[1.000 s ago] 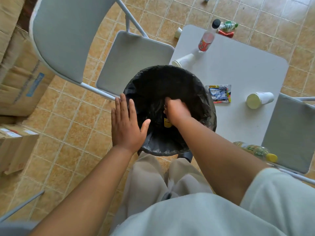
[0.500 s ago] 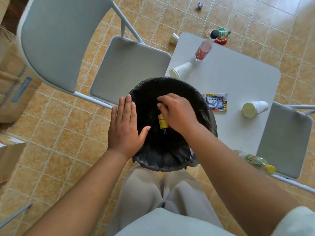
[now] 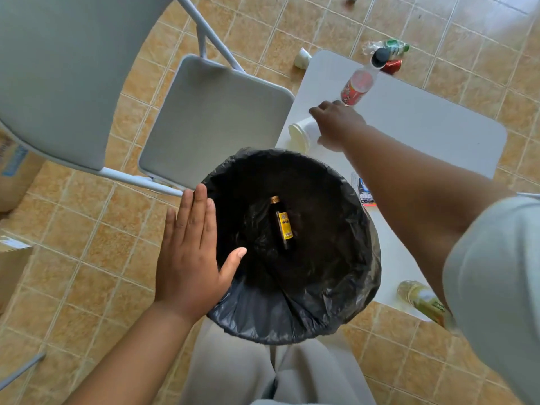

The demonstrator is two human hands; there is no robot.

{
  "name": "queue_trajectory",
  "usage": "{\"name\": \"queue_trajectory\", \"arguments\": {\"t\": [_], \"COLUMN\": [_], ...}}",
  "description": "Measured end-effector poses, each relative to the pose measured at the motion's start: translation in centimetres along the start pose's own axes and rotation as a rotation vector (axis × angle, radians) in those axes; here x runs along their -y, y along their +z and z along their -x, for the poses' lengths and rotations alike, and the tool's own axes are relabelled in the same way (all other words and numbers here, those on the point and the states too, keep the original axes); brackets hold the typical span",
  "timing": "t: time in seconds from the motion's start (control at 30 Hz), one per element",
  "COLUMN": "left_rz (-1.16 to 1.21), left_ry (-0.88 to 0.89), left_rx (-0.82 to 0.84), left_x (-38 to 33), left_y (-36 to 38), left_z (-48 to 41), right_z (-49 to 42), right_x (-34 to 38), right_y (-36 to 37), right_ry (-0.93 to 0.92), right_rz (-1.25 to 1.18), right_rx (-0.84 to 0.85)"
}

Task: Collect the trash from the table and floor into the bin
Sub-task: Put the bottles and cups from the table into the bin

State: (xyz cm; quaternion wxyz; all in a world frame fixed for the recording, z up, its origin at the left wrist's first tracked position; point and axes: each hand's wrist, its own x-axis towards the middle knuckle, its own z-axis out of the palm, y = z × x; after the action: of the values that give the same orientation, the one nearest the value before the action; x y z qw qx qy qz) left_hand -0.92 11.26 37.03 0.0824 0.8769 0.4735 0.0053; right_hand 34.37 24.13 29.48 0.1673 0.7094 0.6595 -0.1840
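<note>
The grey metal folding chair (image 3: 216, 118) filled the upper left of the frame, and the white rectangular table (image 3: 423, 127) ran down the right side. Between them, at lower centre, stood the round bin lined with a black plastic bag (image 3: 292, 323).

The person's left hand (image 3: 190, 258) lay flat against the bin's left rim, fingers straight and together, holding nothing. The right hand (image 3: 336, 124) reached to the table's upper left corner. There it covered the closed end of the white paper cup (image 3: 301, 134), which lay on its side with its mouth toward the left of the frame. We could not tell whether the fingers had closed on the cup or only touched it.

We judged the cup very light and thin-walled, easy to crush and apt to roll. So we would take it round the middle of its wall with a gentle pinch, or by the stiffer rim.

The small dark bottle with a yellow label and gold cap (image 3: 282, 222) already lay at the bottom of the bin.
</note>
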Motion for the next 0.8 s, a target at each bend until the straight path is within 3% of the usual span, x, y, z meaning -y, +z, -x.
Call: {"name": "queue_trajectory", "arguments": {"t": [0.23, 0.5, 0.67, 0.8], "left_rz": [0.037, 0.033, 0.016, 0.024], "left_ry": [0.015, 0.004, 0.019, 0.025], "left_rx": [-0.026, 0.0, 0.014, -0.013], "left_x": [0.4, 0.0, -0.1, 0.1], "left_y": [0.4, -0.3, -0.3, 0.3], "left_z": [0.2, -0.3, -0.7, -0.4], "right_z": [-4.0, -1.6, -1.2, -2.6], "right_x": [-0.6, -2.3, -2.1, -0.8], "right_y": [3.7, 4.7, 5.3, 6.1], "right_ry": [-0.14, -0.105, -0.149, -0.129], "right_rz": [0.2, 0.099, 0.109, 0.155], "right_rx": [0.04, -0.084, 0.026, 0.023]}}
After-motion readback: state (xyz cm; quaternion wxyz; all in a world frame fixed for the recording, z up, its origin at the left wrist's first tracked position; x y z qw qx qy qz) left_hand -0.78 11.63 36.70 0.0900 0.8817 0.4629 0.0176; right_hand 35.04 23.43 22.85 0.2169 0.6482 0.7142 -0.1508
